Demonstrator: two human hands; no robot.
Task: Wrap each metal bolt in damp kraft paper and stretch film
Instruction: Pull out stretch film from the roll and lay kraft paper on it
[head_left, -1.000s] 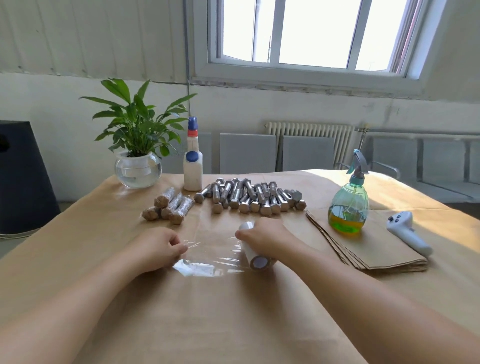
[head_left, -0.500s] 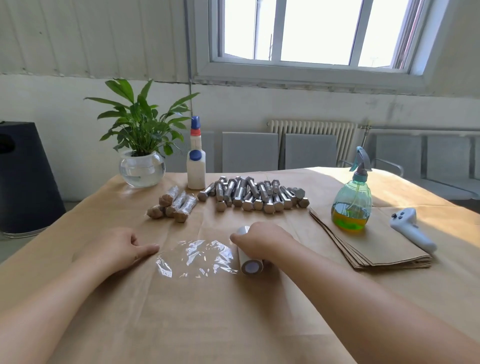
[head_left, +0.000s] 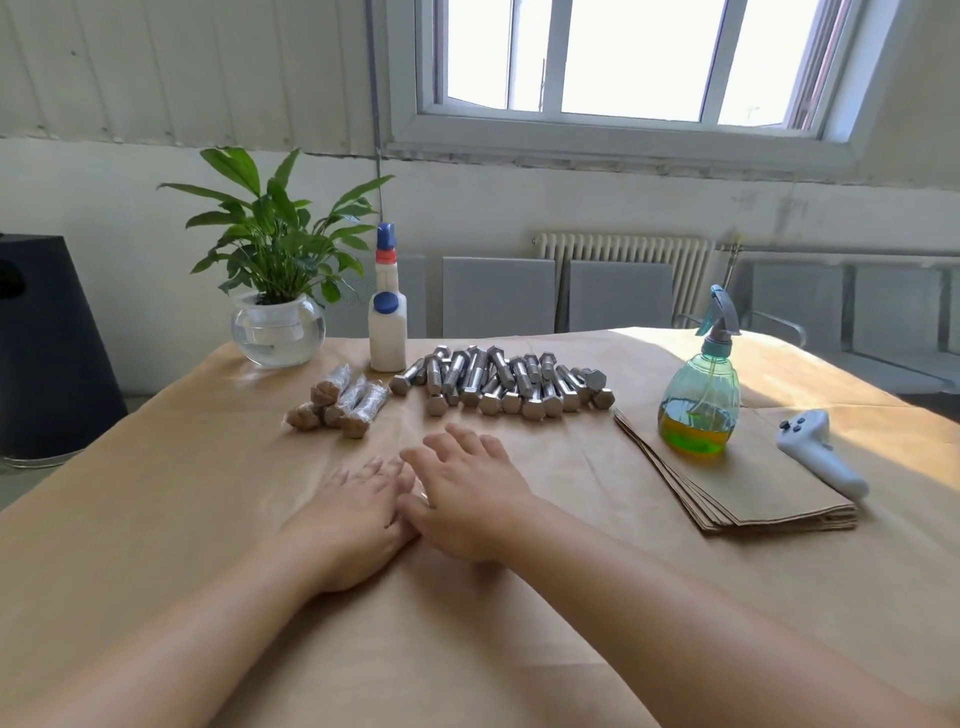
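Pressing flat, left hand (head_left: 353, 525), right hand (head_left: 467, 499), film unseen

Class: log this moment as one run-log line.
left hand: flat, open | right hand: flat, open | bare bolts: piled | wrapped bolts: beside pile

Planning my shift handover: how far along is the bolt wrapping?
Done: a few wrapped bolts lie near the plant. In hand: nothing gripped; the left hand and right hand lie flat, side by side, on the table paper. Left: the pile of bare bolts, beside the kraft sheets.
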